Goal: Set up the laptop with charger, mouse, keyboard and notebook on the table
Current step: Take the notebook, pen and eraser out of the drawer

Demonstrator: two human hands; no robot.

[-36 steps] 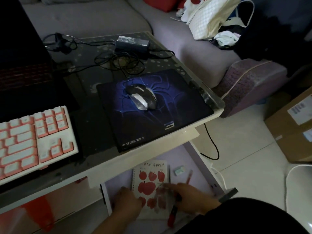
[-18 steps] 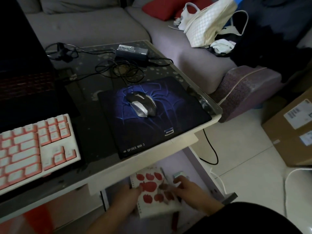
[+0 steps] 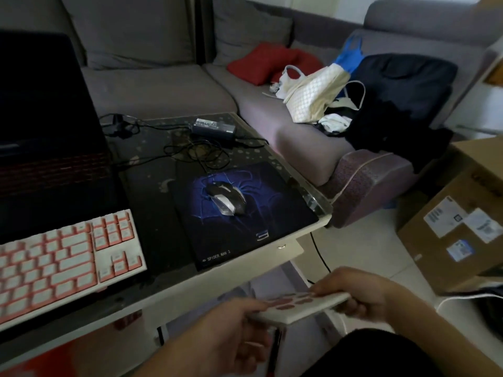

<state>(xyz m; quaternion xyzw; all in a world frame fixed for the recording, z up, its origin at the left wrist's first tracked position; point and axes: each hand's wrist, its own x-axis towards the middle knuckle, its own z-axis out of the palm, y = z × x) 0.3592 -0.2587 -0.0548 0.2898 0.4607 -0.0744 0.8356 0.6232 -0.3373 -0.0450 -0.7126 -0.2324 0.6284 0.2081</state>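
A white notebook (image 3: 300,306) with red apples on its cover is held flat in the air just below the table's front edge. My left hand (image 3: 231,330) grips its near left end and my right hand (image 3: 359,293) grips its right end. On the glass table (image 3: 155,213) stand an open dark laptop (image 3: 46,137), a white and pink keyboard (image 3: 62,262), a black and silver mouse (image 3: 226,198) on a dark blue mouse pad (image 3: 245,213), and a black charger brick (image 3: 213,129) with tangled cables at the back.
A grey sofa (image 3: 163,85) runs behind and to the right of the table, with a red cushion (image 3: 261,63), a white bag (image 3: 313,96) and dark clothes on it. A cardboard box (image 3: 457,221) stands on the floor at right. A black cable hangs off the table's right edge.
Both hands have lifted the notebook up from the lower shelf under the table to just below the table's front edge. The view has tilted upward.
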